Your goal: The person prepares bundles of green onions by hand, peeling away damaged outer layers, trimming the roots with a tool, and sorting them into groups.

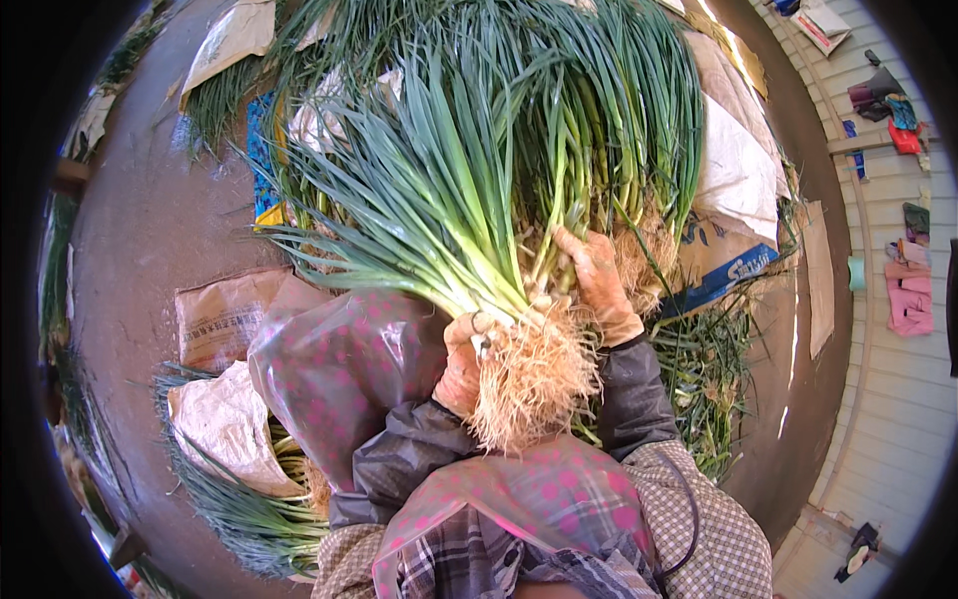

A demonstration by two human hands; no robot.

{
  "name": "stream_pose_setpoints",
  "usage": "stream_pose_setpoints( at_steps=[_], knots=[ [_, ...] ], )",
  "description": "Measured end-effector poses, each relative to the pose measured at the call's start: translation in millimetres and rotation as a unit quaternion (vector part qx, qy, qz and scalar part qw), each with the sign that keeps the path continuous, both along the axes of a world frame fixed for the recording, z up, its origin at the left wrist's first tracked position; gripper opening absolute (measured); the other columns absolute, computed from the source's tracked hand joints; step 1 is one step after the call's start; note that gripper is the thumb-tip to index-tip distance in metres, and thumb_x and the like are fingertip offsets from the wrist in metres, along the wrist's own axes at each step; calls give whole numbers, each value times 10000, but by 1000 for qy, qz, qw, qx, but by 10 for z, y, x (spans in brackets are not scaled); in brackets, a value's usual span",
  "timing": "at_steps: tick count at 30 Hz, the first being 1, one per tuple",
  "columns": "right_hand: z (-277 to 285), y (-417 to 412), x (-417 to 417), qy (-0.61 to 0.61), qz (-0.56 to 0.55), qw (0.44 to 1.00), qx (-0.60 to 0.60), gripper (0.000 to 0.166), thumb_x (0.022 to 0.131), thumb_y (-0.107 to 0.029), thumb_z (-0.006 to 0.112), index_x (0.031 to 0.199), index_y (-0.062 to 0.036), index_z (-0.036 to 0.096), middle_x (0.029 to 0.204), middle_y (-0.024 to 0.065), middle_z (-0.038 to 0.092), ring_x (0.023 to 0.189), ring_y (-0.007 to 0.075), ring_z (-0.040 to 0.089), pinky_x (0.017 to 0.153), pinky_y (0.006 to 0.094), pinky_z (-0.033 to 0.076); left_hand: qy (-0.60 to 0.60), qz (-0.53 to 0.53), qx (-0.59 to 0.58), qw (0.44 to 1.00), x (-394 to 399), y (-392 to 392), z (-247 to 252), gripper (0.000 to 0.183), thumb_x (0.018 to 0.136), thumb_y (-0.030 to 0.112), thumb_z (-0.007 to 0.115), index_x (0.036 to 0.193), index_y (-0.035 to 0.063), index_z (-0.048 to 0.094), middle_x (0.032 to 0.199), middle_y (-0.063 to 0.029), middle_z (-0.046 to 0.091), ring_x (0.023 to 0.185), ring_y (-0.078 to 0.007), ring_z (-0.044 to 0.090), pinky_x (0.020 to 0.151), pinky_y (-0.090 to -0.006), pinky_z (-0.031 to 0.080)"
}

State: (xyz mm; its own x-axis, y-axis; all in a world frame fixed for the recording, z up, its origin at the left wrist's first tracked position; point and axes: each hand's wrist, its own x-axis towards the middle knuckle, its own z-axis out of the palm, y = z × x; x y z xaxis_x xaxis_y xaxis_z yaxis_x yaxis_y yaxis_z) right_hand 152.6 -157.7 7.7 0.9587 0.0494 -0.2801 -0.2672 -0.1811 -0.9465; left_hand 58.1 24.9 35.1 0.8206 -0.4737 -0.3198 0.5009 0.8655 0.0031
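My left hand, in a stained glove, is closed around a bunch of long green onion plants. Their pale, stringy roots hang over my lap, and the leaves fan towards the upper left. To the right, my right hand, gloved as well, grips the lower stems of a few plants beside that bunch, with thumb and fingers around them. Just beyond both hands lies a large heap of the same plants, roots towards me. A dotted plastic apron covers my lap.
White sacking and a printed sack lie right of the heap. Loose leaves litter the brown floor at right. More plants under a white sack lie at lower left. Clothing hangs on the wall at far right.
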Motion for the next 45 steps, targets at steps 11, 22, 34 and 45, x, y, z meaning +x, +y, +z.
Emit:
stream_pose_setpoints(
  at_steps=[11, 22, 34, 45],
  knots=[
    [1002, -617, -1302, 140, -147, 977, 69, 235, 929, -260, 589, 907, -34, 651, 687, 8, 607, 539, 45, 527, 450, 196, 387, -38, 5, -35, 999, 17, -60, 19, 590, 755, 313, 595, 1258, 24, 487, 1146, -137, 600, 1019, -267, 591, 906, -407, 485],
    [338, -85, -603, -27, 48, 998, 18, 504, 959, -371, 501, 1262, 32, 517, 1168, 162, 624, 1052, 212, 592, 894, 315, 463, -62, 4, -75, 995, -66, -288, 57, 572, 759, 304, 590, 1252, 31, 489, 1159, -134, 596, 1003, -257, 595, 890, -392, 493],
    [-60, 202, -731, -91, -80, 962, -243, 328, 972, -264, 478, 1075, 12, 624, 980, 145, 647, 755, 261, 623, 685, 359, 517, 16, -33, -5, 999, -308, -100, -716, 439, 894, 362, 537, 1178, 28, 537, 1124, -115, 611, 1043, -217, 574, 943, -382, 467],
    [592, -596, -415, -69, -47, 995, -62, 447, 975, -445, 429, 901, -56, 636, 1073, 143, 662, 982, 220, 610, 924, 404, 466, -34, 12, -46, 998, 32, -148, -45, 721, 723, 376, 620, 1346, 74, 416, 1121, -145, 572, 1033, -271, 568, 919, -439, 471]
  ],
)
